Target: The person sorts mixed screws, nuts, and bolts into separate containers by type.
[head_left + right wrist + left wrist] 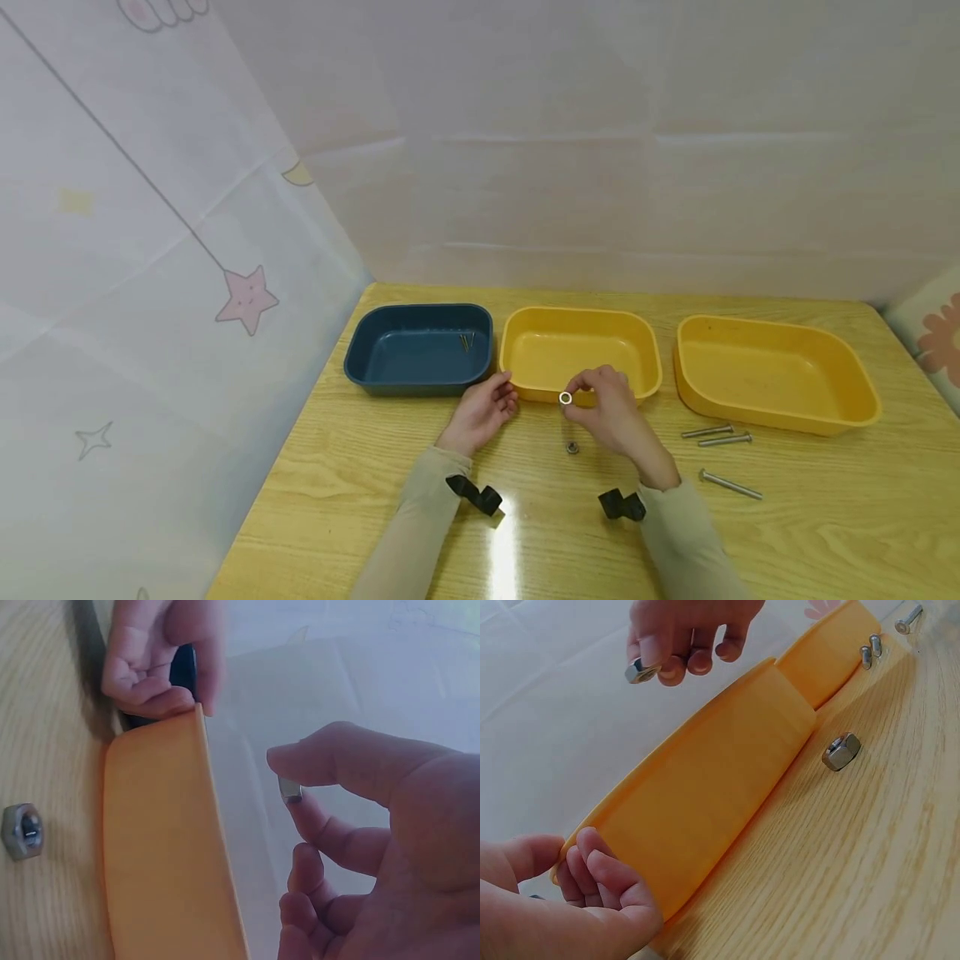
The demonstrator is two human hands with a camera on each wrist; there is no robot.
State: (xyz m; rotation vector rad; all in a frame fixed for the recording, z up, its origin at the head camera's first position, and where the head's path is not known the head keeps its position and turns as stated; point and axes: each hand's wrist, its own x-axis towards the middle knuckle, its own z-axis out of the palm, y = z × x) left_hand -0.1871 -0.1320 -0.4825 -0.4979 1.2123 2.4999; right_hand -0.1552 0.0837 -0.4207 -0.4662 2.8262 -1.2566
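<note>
My right hand (611, 412) pinches a steel hex nut (566, 398) between thumb and index finger, level with the front rim of the middle yellow bin (581, 313). The left wrist view has this nut (639, 671) above the rim line, its other fingers loosely bent. At the same bin's front left corner, my left hand (483, 411) grips the rim, thumb on top and fingers curled against the outer wall. A second hex nut (572, 447) lies on the table in front of the bin, below my right hand.
Left of the middle bin stands a dark blue bin (405, 390) with a few small screws (467, 341) inside. A larger yellow bin (780, 414) is on the right. Three long bolts (731, 484) lie before it on the wooden table (337, 517). A cloth-covered wall (525, 208) rises behind.
</note>
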